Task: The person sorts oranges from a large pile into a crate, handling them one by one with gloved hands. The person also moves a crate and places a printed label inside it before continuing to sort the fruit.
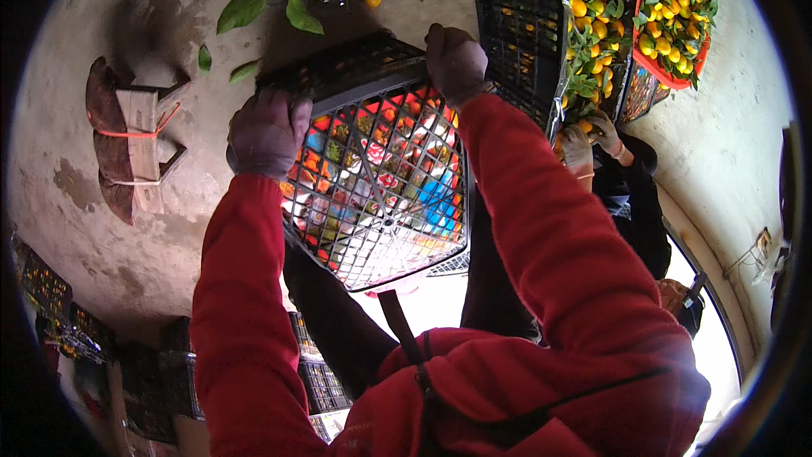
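My left hand, in a greyish glove, grips the left part of the upper rim of a black plastic lattice crate. On the same rim, farther right, my right hand is closed, gloved alike. The crate is tilted between my arms, and colourful printed material with red, white and blue shows through its lattice. Whether anything else lies in it I cannot tell. Beyond my right hand stands another black crate, lined with clear plastic and filled with small orange citrus fruits and green leaves.
A co-worker's gloved hands touch fruit at the right crate. Farther right is a red basket of citrus. A small wooden stool with orange cord is at the left. Leaves lie on the concrete floor. Stacked crates stand lower left.
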